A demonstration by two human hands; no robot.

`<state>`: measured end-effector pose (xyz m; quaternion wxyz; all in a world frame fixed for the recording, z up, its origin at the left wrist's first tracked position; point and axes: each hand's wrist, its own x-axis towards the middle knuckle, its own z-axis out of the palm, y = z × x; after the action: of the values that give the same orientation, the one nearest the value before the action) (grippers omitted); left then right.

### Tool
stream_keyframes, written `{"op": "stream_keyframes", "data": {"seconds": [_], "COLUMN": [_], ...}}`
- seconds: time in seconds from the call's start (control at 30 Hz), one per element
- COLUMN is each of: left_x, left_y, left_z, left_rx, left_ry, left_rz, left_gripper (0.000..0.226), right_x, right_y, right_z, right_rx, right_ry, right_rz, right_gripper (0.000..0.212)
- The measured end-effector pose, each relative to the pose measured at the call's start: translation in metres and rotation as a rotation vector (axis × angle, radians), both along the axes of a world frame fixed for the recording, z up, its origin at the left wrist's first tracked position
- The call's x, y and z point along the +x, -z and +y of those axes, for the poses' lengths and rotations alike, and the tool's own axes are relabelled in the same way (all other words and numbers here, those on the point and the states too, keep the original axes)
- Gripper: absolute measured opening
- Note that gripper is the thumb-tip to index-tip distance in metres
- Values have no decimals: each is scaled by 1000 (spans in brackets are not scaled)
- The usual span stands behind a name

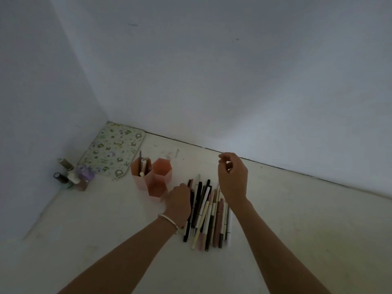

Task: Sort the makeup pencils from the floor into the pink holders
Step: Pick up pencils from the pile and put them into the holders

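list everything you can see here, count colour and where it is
makeup pencils: a pile, too many and overlapping to count; black, white, brown, pink; on the floor between the hands
pink holders: three joined hexagonal tubes; pink; on the floor, left of the pile
pencils in holder: about three; dark and white; upright in the back-left tube
patterned mat: one; pale green with prints; in the corner
small bottles: about five; brown, white, purple, mint; against the left wall
floor: white
walls: two, white
bracelet: one; white; left wrist
left hand: at the pile's left edge
right hand: raised above the pile, fingers curled
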<state>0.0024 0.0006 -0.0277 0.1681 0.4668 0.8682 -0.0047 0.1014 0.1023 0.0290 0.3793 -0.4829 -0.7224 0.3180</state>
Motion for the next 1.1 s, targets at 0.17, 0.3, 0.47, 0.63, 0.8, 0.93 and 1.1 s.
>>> {"op": "stream_keyframes", "data": {"seconds": [0.17, 0.3, 0.47, 0.63, 0.8, 0.93, 1.1], "left_x": [-1, -17, -61, -76, -76, -73, -69], "left_y": [3, -26, -103, -144, -140, -137, -139], "left_z": [4, 5, 17, 14, 7, 6, 8], "left_rx": [-8, 101, 499, 750, 779, 815, 838], "left_ry": [-54, -32, -182, -220, -243, -218, -182], "left_rz": [-94, -182, -276, -377, -426, -451, -491], "left_gripper": [27, 32, 25, 33, 40, 54, 54], "right_x": [-1, -9, -40, -66, -70, -71, -75], "right_y": [11, 13, 24, 49, 69, 74, 72], "right_z": [-6, -6, -11, -31, -37, -32, -30], "right_rx": [-49, -61, -234, -198, -160, -166, -166], "right_ry": [-16, -43, -165, -309, -294, -277, -307], "right_rz": [-20, -32, -434, -828, -909, -847, -875], "right_gripper": [20, 20, 24, 15, 18, 12, 19]}}
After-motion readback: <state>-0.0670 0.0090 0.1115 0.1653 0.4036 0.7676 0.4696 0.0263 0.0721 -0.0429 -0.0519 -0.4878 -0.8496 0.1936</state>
